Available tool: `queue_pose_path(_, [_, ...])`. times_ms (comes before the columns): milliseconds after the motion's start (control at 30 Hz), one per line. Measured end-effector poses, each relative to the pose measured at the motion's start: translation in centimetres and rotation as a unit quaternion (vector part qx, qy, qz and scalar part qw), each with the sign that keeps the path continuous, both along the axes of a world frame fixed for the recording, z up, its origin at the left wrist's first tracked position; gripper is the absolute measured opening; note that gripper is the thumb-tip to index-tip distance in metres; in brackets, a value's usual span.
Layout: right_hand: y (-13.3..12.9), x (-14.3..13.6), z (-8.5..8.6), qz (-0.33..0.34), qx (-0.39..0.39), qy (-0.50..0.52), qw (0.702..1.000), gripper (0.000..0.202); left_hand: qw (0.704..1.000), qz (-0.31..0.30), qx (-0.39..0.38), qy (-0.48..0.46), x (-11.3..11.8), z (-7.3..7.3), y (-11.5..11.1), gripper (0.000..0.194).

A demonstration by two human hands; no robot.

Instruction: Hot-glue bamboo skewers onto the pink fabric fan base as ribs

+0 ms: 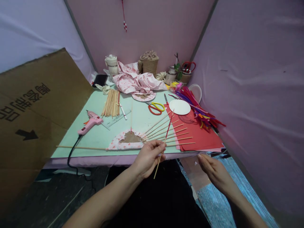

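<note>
My left hand [150, 158] pinches a thin bamboo skewer [156, 169], its upper half wrapped or coloured red, slanting up over the table. Beneath and beyond it, several plain sticks [179, 134] fan out to the right from a half-round cardboard piece [131, 137] edged with pink patterned fabric [129, 145]. Another stick [82, 147] juts left from that piece's lower edge, and one points away from its top. Past the table's front edge, my right hand [212, 169] is closed, thumb against fingers; whatever it holds, if anything, cannot be made out.
A pink glue gun [90, 123] with a black cord lies left, near a bundle of sticks [111, 103]. Scissors [156, 108] lie mid-table. Red sheets [199, 139], a white oval [180, 107] and pipe cleaners [190, 98] are right. A cardboard box [47, 104] stands left.
</note>
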State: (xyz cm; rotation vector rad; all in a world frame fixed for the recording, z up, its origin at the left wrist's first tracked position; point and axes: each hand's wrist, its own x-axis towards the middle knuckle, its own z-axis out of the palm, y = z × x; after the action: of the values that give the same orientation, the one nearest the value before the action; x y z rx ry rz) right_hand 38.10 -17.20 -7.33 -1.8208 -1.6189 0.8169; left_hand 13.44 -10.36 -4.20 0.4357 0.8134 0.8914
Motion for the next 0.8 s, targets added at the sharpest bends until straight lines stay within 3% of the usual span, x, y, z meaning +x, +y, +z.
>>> queue_pose_path(133, [-3.8, 4.3, -4.0, 0.050, -0.100, -0.135, 0.985, 0.032, 1.000, 0.007, 0.003, 0.017, 0.1, 0.1, -0.1, 0.043])
queue_pose_path(200, [-5.5, 5.6, -5.7, 0.075, -0.164, -0.171, 0.969, 0.006, 1.000, 0.006, 0.004, 0.022, 0.1, 0.0, -0.2, 0.042])
queue_pose_path(267, [-6.3, 5.9, -6.3, 0.066, -0.178, -0.173, 0.966, 0.031, 1.000, 0.005, 0.007, 0.026, 0.2, -0.2, -0.2, 0.042])
queue_pose_path(300, [-6.3, 5.7, -6.1, 0.061, -0.176, -0.168, 0.968, 0.036, 1.000, 0.003, 0.009, 0.028, 0.2, -0.3, -0.3, 0.042])
queue_pose_path(367, [-5.2, 4.4, -4.6, 0.057, -0.155, -0.143, 0.976, 0.019, 0.999, -0.002, 0.011, 0.034, 0.2, -0.3, -0.3, 0.041])
queue_pose_path(400, [-4.2, 3.4, -3.4, 0.049, -0.137, -0.142, 0.979, 0.026, 0.999, -0.005, 0.011, 0.037, 0.1, -0.3, -0.3, 0.041])
queue_pose_path(500, [-0.5, -0.4, 0.6, 0.009, 0.003, -0.078, 0.997, 0.045, 0.999, -0.010, 0.015, 0.046, 0.1, -0.2, -0.4, 0.042])
queue_pose_path(600, [3.3, -4.5, 3.5, -0.007, 0.104, 0.083, 0.991, 0.031, 0.998, -0.011, 0.022, 0.053, 0.0, 0.0, -0.4, 0.042])
queue_pose_path(667, [5.3, -6.6, 4.5, -0.008, 0.107, 0.173, 0.979, 0.030, 0.998, -0.012, 0.029, 0.058, -0.1, 0.1, -0.4, 0.042])
queue_pose_path(800, [7.4, -8.7, 4.7, 0.009, 0.076, 0.235, 0.969, 0.026, 0.997, -0.010, 0.042, 0.070, -0.7, 0.2, -0.4, 0.043])
